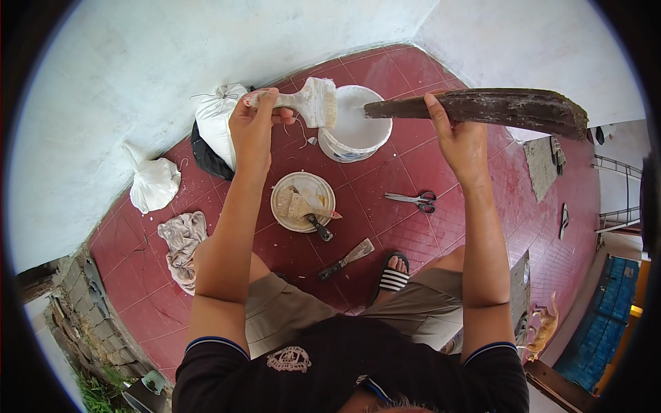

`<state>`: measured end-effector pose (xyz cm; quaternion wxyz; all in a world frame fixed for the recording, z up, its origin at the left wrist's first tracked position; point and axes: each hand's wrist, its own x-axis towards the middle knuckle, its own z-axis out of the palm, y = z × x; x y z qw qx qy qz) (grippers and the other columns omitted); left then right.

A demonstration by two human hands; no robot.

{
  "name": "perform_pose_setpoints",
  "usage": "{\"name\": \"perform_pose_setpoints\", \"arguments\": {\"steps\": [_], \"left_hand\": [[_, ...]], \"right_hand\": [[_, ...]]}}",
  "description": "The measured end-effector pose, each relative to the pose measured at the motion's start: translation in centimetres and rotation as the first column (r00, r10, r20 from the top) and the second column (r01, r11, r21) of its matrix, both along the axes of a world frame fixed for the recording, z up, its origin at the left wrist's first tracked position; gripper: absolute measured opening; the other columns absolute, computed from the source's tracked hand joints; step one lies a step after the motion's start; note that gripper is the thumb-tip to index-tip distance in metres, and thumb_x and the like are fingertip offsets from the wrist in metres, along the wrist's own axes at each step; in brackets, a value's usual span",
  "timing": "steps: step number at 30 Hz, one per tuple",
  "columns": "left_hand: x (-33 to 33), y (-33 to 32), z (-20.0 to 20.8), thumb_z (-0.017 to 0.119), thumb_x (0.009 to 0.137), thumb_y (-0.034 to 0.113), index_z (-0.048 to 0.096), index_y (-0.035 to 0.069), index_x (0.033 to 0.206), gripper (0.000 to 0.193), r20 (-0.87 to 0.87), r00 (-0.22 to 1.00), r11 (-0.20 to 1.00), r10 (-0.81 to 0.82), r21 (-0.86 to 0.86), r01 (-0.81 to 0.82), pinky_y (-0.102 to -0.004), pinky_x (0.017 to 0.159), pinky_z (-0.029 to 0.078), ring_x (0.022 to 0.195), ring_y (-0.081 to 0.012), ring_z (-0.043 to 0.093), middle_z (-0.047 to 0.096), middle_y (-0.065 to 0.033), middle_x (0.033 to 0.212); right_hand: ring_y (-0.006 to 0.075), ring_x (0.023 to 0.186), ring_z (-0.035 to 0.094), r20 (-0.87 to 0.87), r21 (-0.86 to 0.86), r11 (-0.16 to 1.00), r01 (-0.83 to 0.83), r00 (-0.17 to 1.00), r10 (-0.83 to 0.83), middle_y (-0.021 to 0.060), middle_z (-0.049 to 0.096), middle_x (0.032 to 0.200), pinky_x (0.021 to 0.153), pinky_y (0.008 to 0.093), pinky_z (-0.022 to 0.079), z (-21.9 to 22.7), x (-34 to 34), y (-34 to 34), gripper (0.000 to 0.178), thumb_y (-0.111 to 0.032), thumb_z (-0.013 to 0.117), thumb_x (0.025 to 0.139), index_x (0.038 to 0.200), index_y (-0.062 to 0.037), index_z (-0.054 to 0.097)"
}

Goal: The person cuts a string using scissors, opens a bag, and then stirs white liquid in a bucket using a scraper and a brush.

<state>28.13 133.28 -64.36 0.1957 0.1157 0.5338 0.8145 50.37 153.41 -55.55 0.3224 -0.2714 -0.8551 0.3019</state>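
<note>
My left hand [253, 131] is closed around the handle of a wide paintbrush [315, 102]. White paint coats the brush, and its bristles face right, overlapping the left rim of a white bucket [350, 153] in my view. Whitish liquid lies inside the bucket. My right hand [463, 146] grips a long, dark, slightly curved piece of wood [506, 110], thumb on its near face. The wood's narrow left end hangs over the bucket's right side, while its broad end points right. I cannot tell whether brush or wood touches the bucket.
On the red tiles lie a round lid [284, 213] with a second brush [297, 206], a scraper [348, 259], scissors [416, 199] and a crumpled cloth [183, 244]. White bags [155, 184] stand by the left wall. A cat [544, 327] is at the lower right.
</note>
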Motion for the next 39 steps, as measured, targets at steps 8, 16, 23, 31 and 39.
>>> {"name": "perform_pose_setpoints", "arguments": {"steps": [8,16,23,31,39], "left_hand": [[-0.1,-0.1,-0.1,0.070,0.093,0.013,0.065,-0.002,0.100,0.017,0.001,1.000,1.000,0.002,-0.010,-0.002,-0.0322,0.060,0.059,0.067,-0.0170,0.068,0.069,-0.0106,0.084],[0.0,0.1,-0.1,0.070,0.093,0.013,0.065,-0.003,0.100,0.018,0.001,1.000,1.000,0.015,-0.014,-0.015,-0.0324,0.059,0.059,0.065,-0.0167,0.068,0.069,-0.0102,0.084],[-0.1,0.3,-0.3,0.070,0.093,0.013,0.065,-0.003,0.100,0.018,0.002,1.000,1.000,0.014,-0.014,-0.014,-0.0326,0.059,0.059,0.065,-0.0166,0.068,0.068,-0.0099,0.084],[-0.2,0.4,-0.4,0.069,0.093,0.011,0.065,-0.004,0.100,0.017,-0.002,1.000,1.000,0.009,0.003,-0.009,-0.0331,0.060,0.060,0.065,-0.0180,0.068,0.068,-0.0107,0.083],[-0.7,-0.4,-0.2,0.070,0.093,0.012,0.065,0.001,0.098,0.014,-0.004,1.000,1.000,0.010,0.004,-0.010,-0.0331,0.061,0.059,0.068,-0.0182,0.068,0.069,-0.0089,0.083]], "right_hand": [[0.0114,0.073,0.061,-0.031,0.015,1.000,0.013,0.999,-0.013,0.0055,0.068,0.082,0.063,0.0273,0.048,-0.6,0.4,0.1,0.018,-0.016,0.071,0.095,0.099,0.0012,0.071],[0.0147,0.062,0.059,-0.198,-0.210,0.977,0.044,0.976,-0.087,0.0085,0.066,0.069,0.056,0.0313,0.046,-3.1,-0.7,0.0,0.025,-0.021,0.071,0.094,0.089,0.0026,0.071],[0.0135,0.065,0.064,-0.161,-0.079,0.997,0.019,0.986,-0.032,0.0096,0.069,0.073,0.061,0.0305,0.051,-2.8,-0.6,0.4,0.028,-0.023,0.070,0.096,0.088,0.0041,0.070],[0.0174,0.077,0.070,-0.186,-0.340,0.939,0.049,0.975,-0.118,0.0119,0.070,0.086,0.070,0.0316,0.060,-2.5,-0.2,1.2,0.027,-0.019,0.067,0.098,0.095,0.0072,0.066],[0.0211,0.077,0.071,-0.214,-0.521,0.833,0.186,0.916,-0.339,0.0146,0.071,0.089,0.073,0.0340,0.064,-2.0,3.9,6.9,0.028,-0.020,0.065,0.098,0.100,0.0078,0.065]]}}
